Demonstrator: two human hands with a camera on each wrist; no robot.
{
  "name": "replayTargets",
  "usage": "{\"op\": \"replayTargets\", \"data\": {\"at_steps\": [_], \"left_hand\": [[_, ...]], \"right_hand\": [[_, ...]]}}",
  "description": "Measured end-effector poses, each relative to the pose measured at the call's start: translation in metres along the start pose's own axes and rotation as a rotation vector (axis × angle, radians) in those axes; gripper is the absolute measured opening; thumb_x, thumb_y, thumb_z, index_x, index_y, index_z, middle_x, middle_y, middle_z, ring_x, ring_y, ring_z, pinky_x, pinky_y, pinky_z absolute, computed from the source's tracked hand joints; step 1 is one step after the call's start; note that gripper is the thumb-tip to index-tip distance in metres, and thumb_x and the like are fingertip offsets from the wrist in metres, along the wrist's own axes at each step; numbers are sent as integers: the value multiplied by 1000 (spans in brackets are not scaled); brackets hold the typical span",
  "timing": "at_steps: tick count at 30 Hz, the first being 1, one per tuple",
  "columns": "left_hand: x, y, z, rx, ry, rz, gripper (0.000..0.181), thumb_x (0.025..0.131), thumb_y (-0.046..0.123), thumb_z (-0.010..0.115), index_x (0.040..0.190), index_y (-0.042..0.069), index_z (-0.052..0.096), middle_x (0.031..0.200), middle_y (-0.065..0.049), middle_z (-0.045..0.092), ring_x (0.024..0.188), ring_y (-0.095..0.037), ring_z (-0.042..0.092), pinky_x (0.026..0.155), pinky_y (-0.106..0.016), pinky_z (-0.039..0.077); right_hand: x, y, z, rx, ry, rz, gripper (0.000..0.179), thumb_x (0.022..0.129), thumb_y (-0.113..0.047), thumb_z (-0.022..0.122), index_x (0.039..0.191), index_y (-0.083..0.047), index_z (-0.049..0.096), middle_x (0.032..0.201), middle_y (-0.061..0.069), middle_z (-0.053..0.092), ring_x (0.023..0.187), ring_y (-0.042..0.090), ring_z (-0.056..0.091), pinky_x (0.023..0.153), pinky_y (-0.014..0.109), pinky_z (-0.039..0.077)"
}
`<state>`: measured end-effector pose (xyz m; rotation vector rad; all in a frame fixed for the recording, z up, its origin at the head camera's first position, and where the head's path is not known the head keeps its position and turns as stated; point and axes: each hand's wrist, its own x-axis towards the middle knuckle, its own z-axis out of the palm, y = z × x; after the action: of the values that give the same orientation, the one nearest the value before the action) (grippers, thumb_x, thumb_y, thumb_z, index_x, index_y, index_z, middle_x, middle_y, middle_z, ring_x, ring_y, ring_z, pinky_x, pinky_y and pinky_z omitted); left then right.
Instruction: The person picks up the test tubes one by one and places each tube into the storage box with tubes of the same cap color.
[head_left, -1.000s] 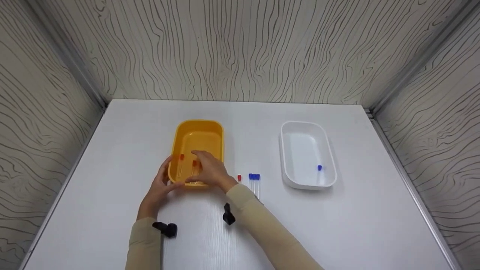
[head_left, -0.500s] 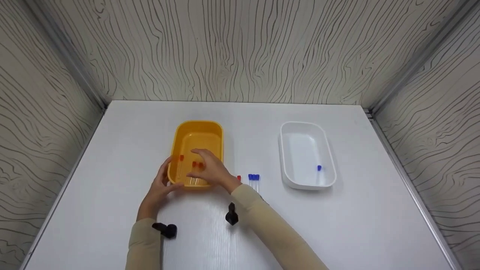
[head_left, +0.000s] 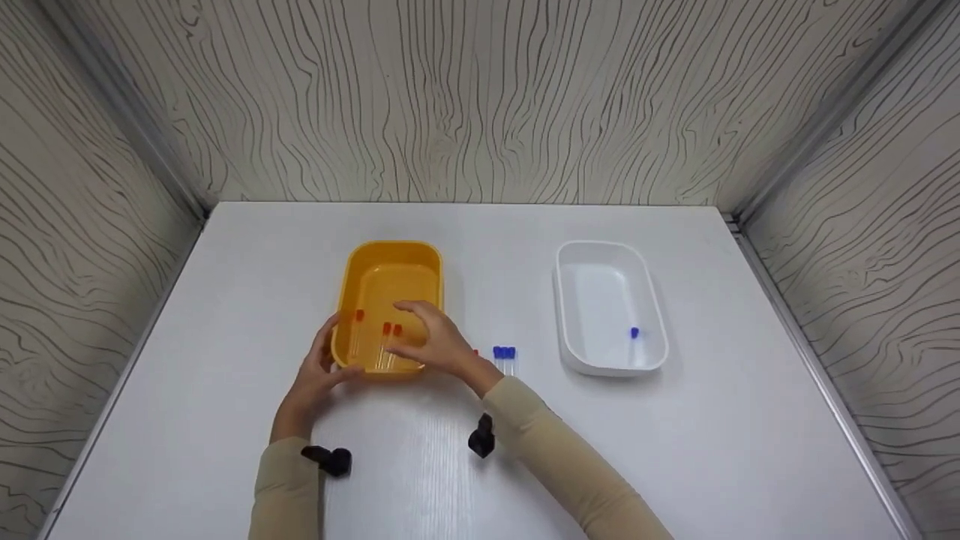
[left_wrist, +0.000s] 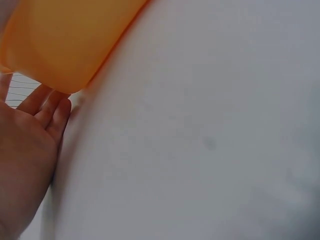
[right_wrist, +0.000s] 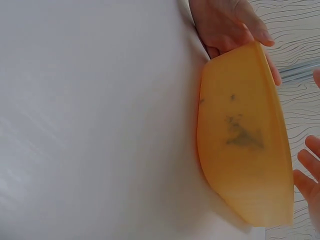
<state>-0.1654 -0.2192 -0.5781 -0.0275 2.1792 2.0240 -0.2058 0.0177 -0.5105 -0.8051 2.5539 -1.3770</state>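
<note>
My left hand point(head_left: 319, 375) grips the near left corner of the yellow tray point(head_left: 401, 251), thumb at the front rim and fingers along its side. In the left wrist view, those fingers point(left_wrist: 45, 107) reach behind the tray's corner. Over the tray's right rim, my right hand point(head_left: 439, 341) has its thumb and fingers spread apart, with nothing between them. Inside the tray lie a red-capped clear tube point(head_left: 359, 316) at the left and two more red-capped tubes point(head_left: 387, 328) side by side. The right wrist view shows the tray's outer wall point(right_wrist: 240, 130) and fingertips point(right_wrist: 305, 182) beside its rim.
Blue-capped clear tubes point(head_left: 503, 352) lie on the white table point(head_left: 720, 450), partly hidden by the right forearm. A red cap point(head_left: 475, 352) shows beside my right wrist. The white tray point(head_left: 611, 367) at right holds a blue-capped tube point(head_left: 634, 332). Patterned walls point(head_left: 450, 112) enclose the table.
My right hand has drawn back slightly to the right, away from the tubes in the yellow tray; both side-by-side red caps now show fully. The left hand stays on the tray.
</note>
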Motion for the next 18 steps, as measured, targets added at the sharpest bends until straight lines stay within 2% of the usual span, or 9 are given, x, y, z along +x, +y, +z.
{"op": "replayTargets", "data": {"at_steps": [7,15,18], "left_hand": [[0,2,2,1,24,-76,90,84,18,74,151,39,18,160,-1,27,149,-23,26,125,-56,6],[2,1,1,1,19,-28,91,83,11,73,152,36,19,160,-5,27,147,-25,28,125,-55,8],[1,2,2,2,20,-23,91,84,9,73,152,35,18,159,-7,28,146,-27,30,125,-56,8]], "right_hand": [[-13,9,-8,0,26,-46,67,81,-32,76,136,-5,49,142,11,52,137,27,45,117,46,36],[-26,17,-18,-28,53,-70,65,81,-31,77,135,-7,50,141,10,53,137,27,46,116,45,39],[-31,20,-22,-43,77,-102,62,81,-30,77,132,-4,53,139,13,55,135,28,48,115,45,39]]}}
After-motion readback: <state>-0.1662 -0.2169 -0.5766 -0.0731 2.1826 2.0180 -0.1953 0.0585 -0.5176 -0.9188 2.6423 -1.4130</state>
